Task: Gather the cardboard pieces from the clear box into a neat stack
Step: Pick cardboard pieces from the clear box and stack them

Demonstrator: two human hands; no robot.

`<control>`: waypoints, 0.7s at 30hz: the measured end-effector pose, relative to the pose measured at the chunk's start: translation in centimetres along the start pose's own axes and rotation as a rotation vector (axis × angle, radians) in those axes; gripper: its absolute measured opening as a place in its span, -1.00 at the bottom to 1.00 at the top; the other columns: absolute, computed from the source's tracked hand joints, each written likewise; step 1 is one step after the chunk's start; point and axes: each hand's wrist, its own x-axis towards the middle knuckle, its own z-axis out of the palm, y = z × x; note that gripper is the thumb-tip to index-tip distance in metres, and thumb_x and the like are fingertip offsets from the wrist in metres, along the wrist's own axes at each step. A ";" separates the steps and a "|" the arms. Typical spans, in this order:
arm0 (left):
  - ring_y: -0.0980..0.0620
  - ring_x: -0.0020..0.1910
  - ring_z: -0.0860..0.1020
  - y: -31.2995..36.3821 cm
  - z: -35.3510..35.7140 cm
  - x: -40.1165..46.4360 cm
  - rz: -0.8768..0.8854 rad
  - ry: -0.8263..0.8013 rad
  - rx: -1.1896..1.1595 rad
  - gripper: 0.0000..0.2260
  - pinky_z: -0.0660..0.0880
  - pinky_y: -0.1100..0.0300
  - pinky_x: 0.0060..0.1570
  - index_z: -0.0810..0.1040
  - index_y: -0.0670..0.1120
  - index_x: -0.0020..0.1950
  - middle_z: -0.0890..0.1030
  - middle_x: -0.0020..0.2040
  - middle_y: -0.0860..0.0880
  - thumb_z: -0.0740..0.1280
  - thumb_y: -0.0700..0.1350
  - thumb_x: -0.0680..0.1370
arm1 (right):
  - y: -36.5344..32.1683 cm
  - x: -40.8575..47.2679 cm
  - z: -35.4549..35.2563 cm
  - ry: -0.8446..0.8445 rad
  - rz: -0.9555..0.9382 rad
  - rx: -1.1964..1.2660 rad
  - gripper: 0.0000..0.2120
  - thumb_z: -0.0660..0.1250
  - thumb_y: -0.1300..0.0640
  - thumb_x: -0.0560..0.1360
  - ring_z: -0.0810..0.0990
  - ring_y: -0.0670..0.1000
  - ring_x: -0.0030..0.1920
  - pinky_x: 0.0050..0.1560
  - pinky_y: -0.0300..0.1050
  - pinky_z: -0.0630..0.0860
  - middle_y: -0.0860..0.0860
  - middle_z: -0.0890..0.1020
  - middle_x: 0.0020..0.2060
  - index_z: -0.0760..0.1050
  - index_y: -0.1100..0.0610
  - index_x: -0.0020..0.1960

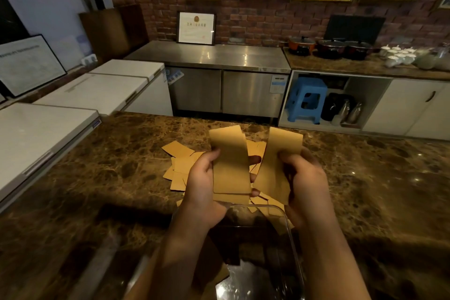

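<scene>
My left hand (203, 185) grips a tan cardboard piece (230, 161) held upright above the counter. My right hand (305, 185) grips a second cardboard piece (277, 165) just to the right of the first, their lower edges nearly meeting. Behind and under both hands a loose pile of cardboard pieces (179, 158) lies spread on the brown marble counter (121, 165). The clear box (289, 231) stands in front of the pile, below my wrists, with my forearms crossing over it. At least one cardboard piece shows through its lower left part.
White chest freezers (43, 134) run along the left edge of the counter. Beyond the counter are a steel worktop (209, 56), a blue stool (306, 100) under a shelf, and pots (331, 47) and white cups (399, 55) on the back counter.
</scene>
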 end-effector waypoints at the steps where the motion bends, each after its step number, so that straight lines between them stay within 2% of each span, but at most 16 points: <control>1: -0.18 -0.30 0.71 0.0 0.1 -0.1 0.002 0.028 0.003 -0.62 0.62 -0.03 -0.36 0.74 -0.07 -0.01 0.75 -0.13 -0.18 0.39 0.12 0.31 | 0.0 0.0 -0.2 -0.011 -0.002 -0.018 -0.75 0.28 0.20 0.59 0.75 0.03 -0.16 -0.29 0.02 0.69 0.01 0.75 -0.11 0.60 -0.15 0.03; 4: -0.14 -0.31 0.72 0.0 0.4 -0.1 0.029 0.105 0.028 -0.55 0.60 0.07 -0.44 0.65 -0.08 0.13 0.75 -0.19 -0.15 0.47 0.00 0.27 | 0.0 -0.2 -0.4 -0.039 -0.038 -0.055 -0.72 0.34 0.22 0.56 0.73 0.03 -0.08 -0.22 -0.04 0.67 -0.04 0.74 -0.09 0.57 -0.13 0.14; 8: -0.11 -0.26 0.73 0.2 0.4 -0.2 0.125 0.103 0.092 -0.61 0.60 0.09 -0.45 0.63 -0.02 0.11 0.76 -0.17 -0.11 0.48 -0.07 0.29 | -0.3 -0.3 -0.5 -0.047 -0.066 -0.048 -0.69 0.41 0.24 0.51 0.74 -0.02 -0.10 -0.23 -0.10 0.67 -0.09 0.75 -0.11 0.56 -0.06 0.18; 12: -0.12 -0.21 0.73 0.2 0.4 -0.1 0.177 0.086 0.104 -0.54 0.62 0.07 -0.41 0.60 0.02 0.17 0.76 -0.11 -0.09 0.48 -0.09 0.27 | -0.3 -0.4 -0.3 -0.032 -0.062 -0.048 -0.61 0.49 0.17 0.44 0.74 0.09 0.01 -0.12 0.02 0.69 0.03 0.75 0.00 0.57 0.06 0.25; 14: -0.10 -0.22 0.73 0.2 0.4 -0.1 0.173 0.109 0.085 -0.53 0.62 0.08 -0.41 0.59 0.02 0.16 0.76 -0.13 -0.08 0.49 -0.07 0.26 | -0.2 -0.3 -0.2 -0.009 -0.060 -0.035 -0.63 0.49 0.11 0.41 0.73 0.11 0.02 -0.11 0.05 0.69 0.06 0.75 0.01 0.61 0.08 0.21; 16: -0.11 -0.22 0.73 0.2 0.2 0.0 0.161 0.143 0.078 -0.53 0.62 0.07 -0.38 0.58 0.02 0.16 0.76 -0.13 -0.07 0.50 -0.05 0.25 | 0.1 -0.1 -0.2 0.024 -0.043 -0.015 -0.70 0.44 0.08 0.47 0.70 0.14 0.08 -0.08 0.08 0.67 0.10 0.73 0.07 0.62 0.11 0.19; 19: -0.22 -0.02 0.69 0.1 0.0 0.3 0.152 0.188 0.104 -0.53 0.61 -0.02 -0.21 0.58 0.05 0.16 0.75 -0.03 -0.11 0.49 -0.02 0.25 | 0.3 0.1 -0.4 0.073 -0.033 0.012 -0.81 0.37 0.13 0.56 0.70 0.07 0.04 -0.20 -0.04 0.65 0.04 0.73 0.02 0.60 0.07 0.17; 21: -0.21 0.03 0.67 0.2 0.0 0.5 0.127 0.217 0.056 -0.57 0.60 -0.02 -0.19 0.59 0.05 0.15 0.75 -0.08 -0.10 0.49 -0.04 0.29 | 0.1 0.1 -0.5 0.067 -0.061 0.054 -0.80 0.36 0.21 0.57 0.74 -0.02 -0.05 -0.29 -0.17 0.64 -0.07 0.76 -0.10 0.54 0.04 0.17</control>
